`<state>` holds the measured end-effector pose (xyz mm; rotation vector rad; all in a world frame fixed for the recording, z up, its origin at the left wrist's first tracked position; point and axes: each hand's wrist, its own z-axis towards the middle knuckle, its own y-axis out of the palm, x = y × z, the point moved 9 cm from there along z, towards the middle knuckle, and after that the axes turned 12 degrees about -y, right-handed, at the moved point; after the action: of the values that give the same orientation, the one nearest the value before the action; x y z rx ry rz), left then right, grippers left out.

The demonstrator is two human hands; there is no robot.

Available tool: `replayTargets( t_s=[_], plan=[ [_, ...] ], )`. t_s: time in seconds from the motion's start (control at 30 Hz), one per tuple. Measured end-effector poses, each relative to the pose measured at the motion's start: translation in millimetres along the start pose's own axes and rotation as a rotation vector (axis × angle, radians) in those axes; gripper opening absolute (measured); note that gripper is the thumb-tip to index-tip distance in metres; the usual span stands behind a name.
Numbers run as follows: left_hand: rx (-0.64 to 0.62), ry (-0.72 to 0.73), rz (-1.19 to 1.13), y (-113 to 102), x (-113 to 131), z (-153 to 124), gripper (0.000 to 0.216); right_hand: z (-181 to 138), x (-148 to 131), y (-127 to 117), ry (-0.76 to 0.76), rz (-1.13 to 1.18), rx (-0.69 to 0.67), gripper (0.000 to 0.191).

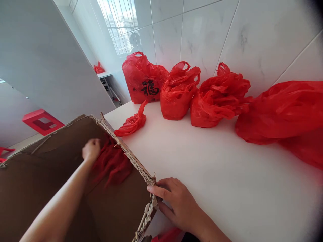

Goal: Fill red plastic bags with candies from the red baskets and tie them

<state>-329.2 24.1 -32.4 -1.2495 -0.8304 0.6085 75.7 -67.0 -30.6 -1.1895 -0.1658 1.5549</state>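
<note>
My left hand (91, 149) reaches into a brown cardboard box (42, 174) at the lower left. Its fingers are curled on a red plastic bag (113, 163) that lies inside the box. My right hand (175, 201) grips the torn near corner of the box, thumb over the rim, where the box meets the white counter (202, 161).
Several filled red plastic bags stand along the tiled back wall: one with a black character (143, 79), others (178, 90) (218, 95) (285, 111). A small knotted red bag (132, 122) lies beside the box rim. A red stool (41, 121) stands on the floor at left.
</note>
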Motion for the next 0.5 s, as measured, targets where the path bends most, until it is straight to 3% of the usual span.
replayTargets(
  t_s=[0.07,0.13,0.23,0.33,0.43,0.5],
  plan=[
    [0.182,-0.025,-0.098,-52.8,22.2,8.8,0.038,-0.5,-0.1,0.6,-0.001,0.001,-0.003,0.055],
    [0.248,0.069,-0.187,-80.3,61.3,2.3,0.042,-1.1,0.3,0.6,0.002,-0.001,0.0,0.056],
    [0.108,0.306,-0.261,-69.5,134.3,-24.0,0.041,-2.0,0.9,0.7,0.0,-0.007,0.004,0.058],
    [-0.024,0.377,-0.32,-40.8,181.8,-43.9,0.045,-2.7,0.3,0.8,-0.017,-0.01,0.008,0.059],
    [-0.128,0.366,-0.43,-33.6,197.0,-43.2,0.033,-2.9,-0.6,-0.7,-0.027,-0.012,0.025,0.06],
    [-0.188,0.373,-0.547,-50.8,190.6,-36.5,0.031,-2.7,-1.2,-1.1,-0.032,-0.012,0.031,0.059]
  ],
)
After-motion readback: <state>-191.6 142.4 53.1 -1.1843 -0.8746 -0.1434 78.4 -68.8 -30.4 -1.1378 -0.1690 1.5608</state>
